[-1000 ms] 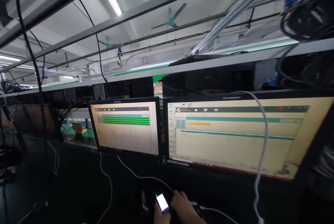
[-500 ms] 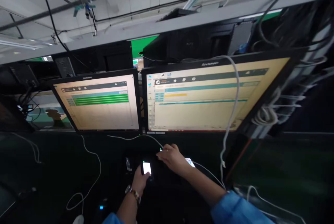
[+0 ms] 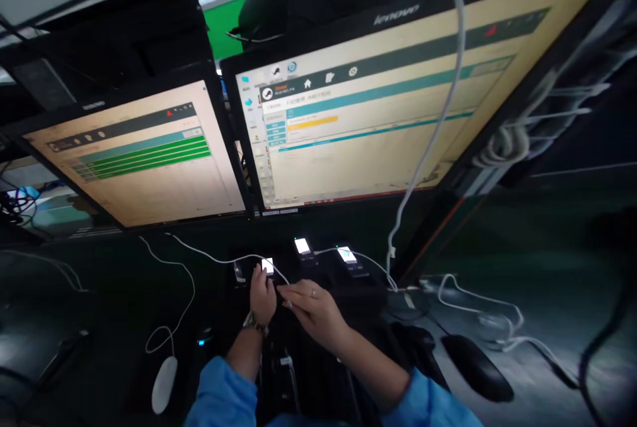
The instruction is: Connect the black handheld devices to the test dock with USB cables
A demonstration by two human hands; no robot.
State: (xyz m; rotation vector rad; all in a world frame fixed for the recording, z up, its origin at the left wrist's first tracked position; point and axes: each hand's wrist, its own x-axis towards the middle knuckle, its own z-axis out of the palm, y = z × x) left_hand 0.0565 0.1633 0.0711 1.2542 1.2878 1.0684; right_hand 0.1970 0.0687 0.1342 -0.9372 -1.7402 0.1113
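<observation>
Three small dark devices with lit screens lie in a row below the monitors: a left device (image 3: pixel 267 266), a middle device (image 3: pixel 302 247) and a right device (image 3: pixel 349 256). My left hand (image 3: pixel 262 294) rests at the lower edge of the left device, its fingers over the device's near side; their grip is hard to make out. My right hand (image 3: pixel 314 311) is just to the right, thumb and fingers pinched on the end of a white cable (image 3: pixel 219 258). That cable runs from below the left monitor across the left device. The cable's tip is too small to tell.
Two Lenovo monitors, a left monitor (image 3: pixel 149 195) and a right monitor (image 3: pixel 348 175), stand behind the devices. A white mouse (image 3: pixel 164 384) lies at the left, a black mouse (image 3: pixel 476 367) at the right. A thick white cable (image 3: pixel 426 155) hangs before the right monitor.
The view has tilted down and come closer. My right hand has drawn back from the middle device and pinches the cable end near my left hand. The left device now lies lower in my left hand's reach.
</observation>
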